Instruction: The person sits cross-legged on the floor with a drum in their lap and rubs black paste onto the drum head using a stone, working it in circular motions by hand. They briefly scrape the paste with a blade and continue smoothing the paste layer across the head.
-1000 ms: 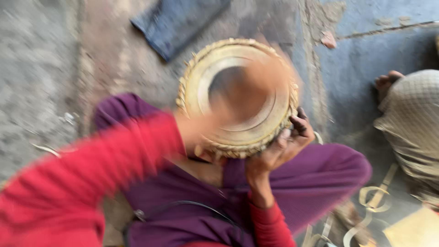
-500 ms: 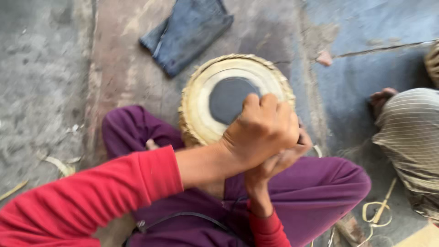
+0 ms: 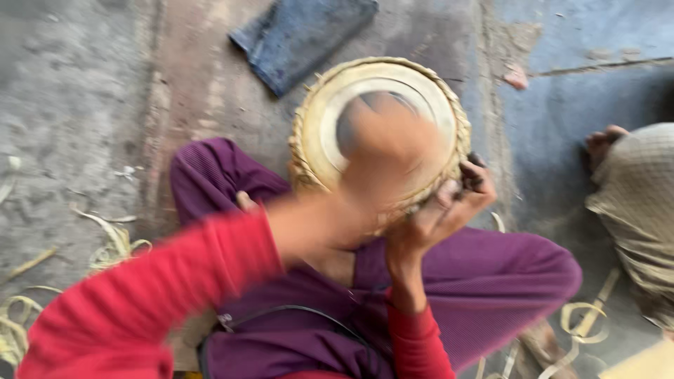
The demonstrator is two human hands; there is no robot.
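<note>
Seen from above: round drum (image 3: 330, 119) with a pale skin head, dark centre patch and braided strap rim, propped in the lap between purple-trousered legs (image 3: 491, 281). Left hand (image 3: 393, 151), blurred by motion, over the drumhead, covering most of the dark patch; fingers smeared, so whether clenched, loose or gripping anything cannot be told. Right hand (image 3: 439, 210) cupped under the drum's near right edge, fingers (image 3: 472, 179) curled up around the braided rim, grasping it. Red sleeve (image 3: 140, 302) running from the lower left up to the blurred hand, a second red cuff at the right wrist. Beyond the fingertips of the left hand, past the far rim, a folded piece of blue-grey cloth (image 3: 302, 35) flat on the worn concrete floor (image 3: 77, 105). Well off to the left of both hands, pale curled strips of strapping (image 3: 105, 238) scattered on the ground; more loops (image 3: 583, 319) below and to the right of the gripping fingers. Further right, well apart, another person's bare foot (image 3: 605, 140) and checked garment (image 3: 635, 203).
</note>
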